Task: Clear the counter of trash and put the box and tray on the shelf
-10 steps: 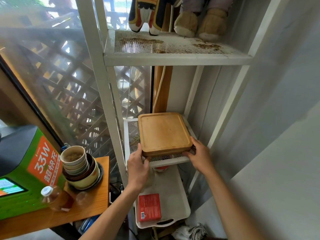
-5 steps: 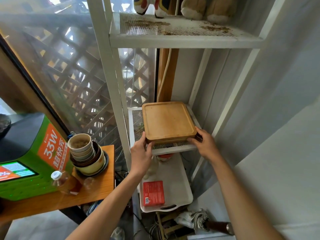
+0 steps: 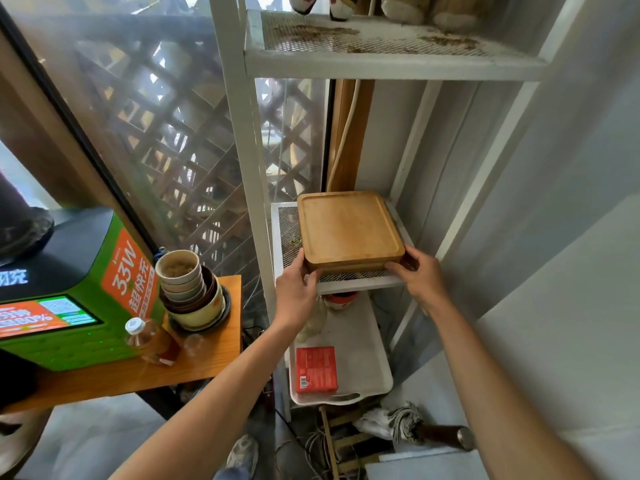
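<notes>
Wooden tray (image 3: pixel 348 230): square, light wood w/ raised rim; we see it lying flat on the mesh shelf (image 3: pixel 287 223) of the white metal rack (image 3: pixel 239 140), middle level, its near edge close to the shelf's front lip.
Left hand (image 3: pixel 294 289): we hold the tray's near-left corner, thumb on the left side, fingers curled under the front edge.
Right hand (image 3: pixel 420 275): we grip the near-right corner, fingers wrapped round the edge, thumb along the front.
Arms: both bare, reaching up from the bottom of the view.
White tray (image 3: pixel 367 341): lower level, under the mesh shelf, w/ a slot handle at its near end.
Red box (image 3: pixel 317 370): lies flat in the white tray, near-left part.
Top shelf (image 3: pixel 381 57): mesh w/ brown debris; stuffed toys (image 3: pixel 426 8) stand on it, only their feet in view.
Tabletop (image 3: pixel 207 368): wooden, left of the rack.
Stacked bowls (image 3: pixel 188 289): on the tabletop, smaller cups nested on top.
Bottle (image 3: pixel 149 341): clear plastic, white cap, brown liquid, just beside the bowls.
Green machine (image 3: pixel 79 292): green and black body, orange panel "33W", lit screen; touches the bottle's left side, as far as we can tell.
Floor: folded umbrella (image 3: pixel 408 424) and cables below the rack.
</notes>
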